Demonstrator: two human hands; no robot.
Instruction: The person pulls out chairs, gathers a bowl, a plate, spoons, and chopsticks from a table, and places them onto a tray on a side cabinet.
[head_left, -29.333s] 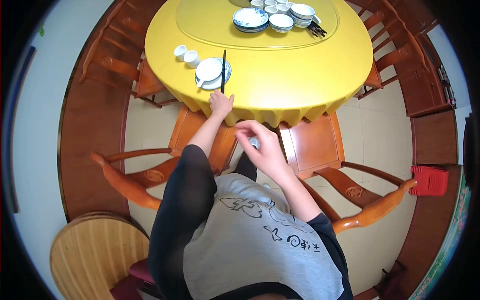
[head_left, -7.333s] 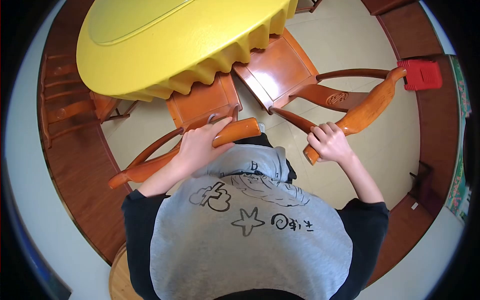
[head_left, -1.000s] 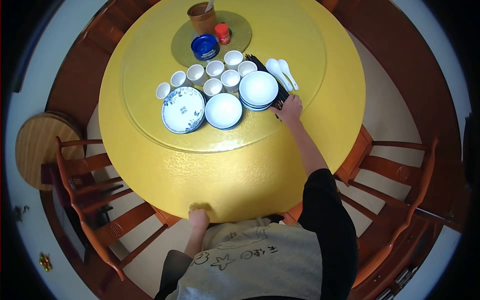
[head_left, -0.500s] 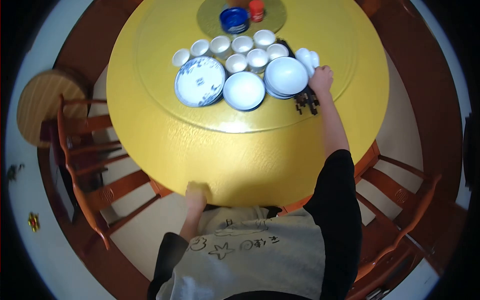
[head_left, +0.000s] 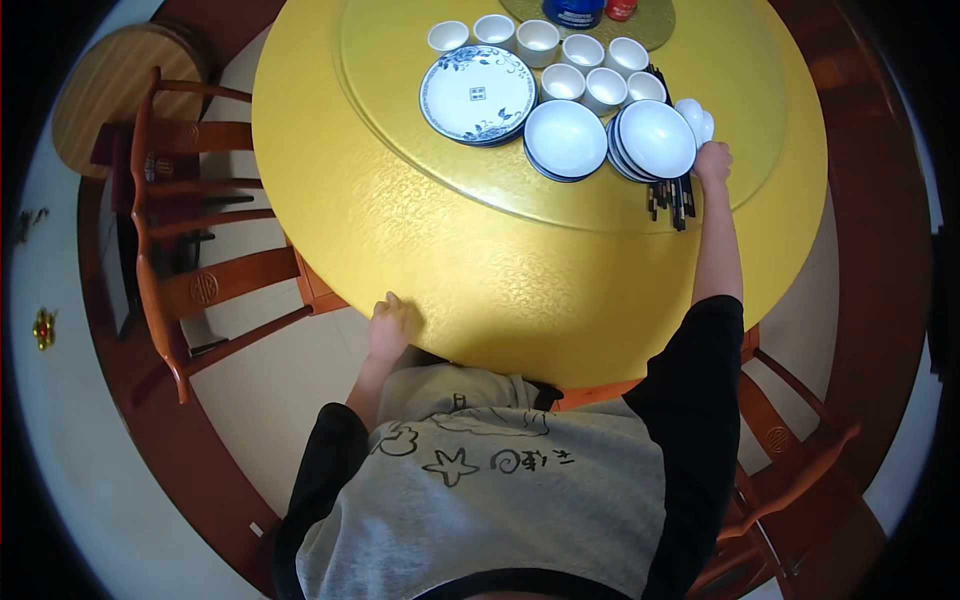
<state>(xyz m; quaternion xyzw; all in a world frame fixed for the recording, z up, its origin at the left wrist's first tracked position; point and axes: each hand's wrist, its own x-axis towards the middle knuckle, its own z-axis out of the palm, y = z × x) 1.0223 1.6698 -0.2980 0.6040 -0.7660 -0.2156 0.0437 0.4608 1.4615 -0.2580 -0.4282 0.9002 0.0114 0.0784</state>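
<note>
Where right hand (head_left: 713,160) meets spoons (head_left: 693,115), grip hidden; chopsticks (head_left: 672,198) half under bowls (head_left: 655,140).

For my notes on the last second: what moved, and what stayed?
The right hand moved from the near ends of the chopsticks farther out, beside the white spoons; its grip is unclear. The left hand stayed on the table edge, and the dishes kept their places.
</note>
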